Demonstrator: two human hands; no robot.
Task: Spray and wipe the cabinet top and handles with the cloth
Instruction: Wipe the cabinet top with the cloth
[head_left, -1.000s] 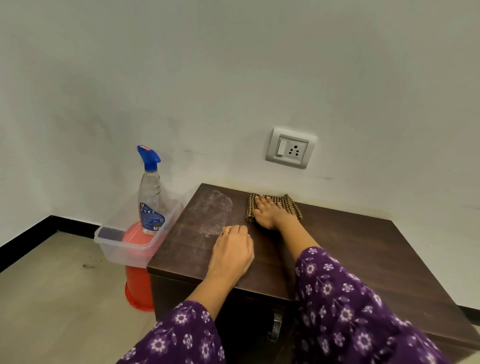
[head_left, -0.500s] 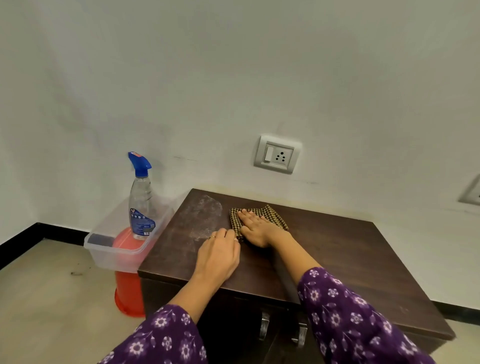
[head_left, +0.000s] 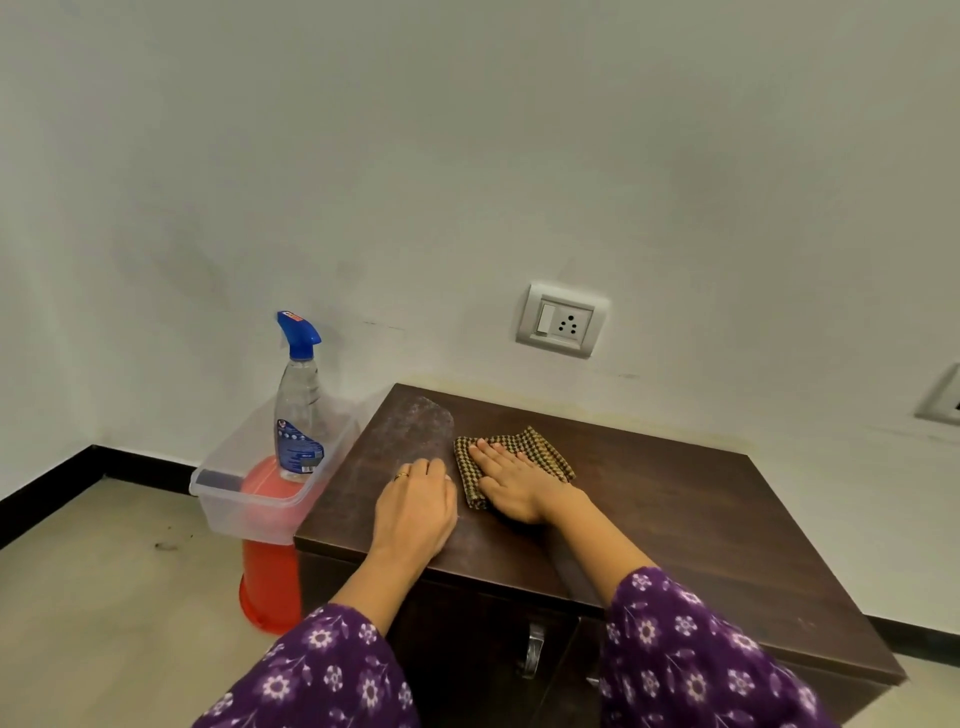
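Note:
A dark brown cabinet top (head_left: 675, 509) stands against the white wall. My right hand (head_left: 511, 483) lies flat, fingers spread, pressing a brown checked cloth (head_left: 540, 452) onto the left half of the top. My left hand (head_left: 415, 512) rests knuckles up on the wood just left of the cloth, fingers curled, holding nothing. A pale dusty patch (head_left: 415, 426) shows at the back left corner. A metal handle (head_left: 535, 649) shows on the cabinet front between my sleeves. A clear spray bottle (head_left: 298, 410) with a blue trigger head stands upright in a box to the left.
A clear plastic box (head_left: 249, 499) sits on an upturned red bucket (head_left: 267, 582) against the cabinet's left side. A switch socket (head_left: 561, 319) is on the wall above the cabinet, another plate (head_left: 943, 397) at the far right. Beige floor (head_left: 104, 597) lies to the left.
My right hand has slid the cloth leftward and toward me across the top, closer to my left hand. The left hand has stayed in place. The view has shifted.

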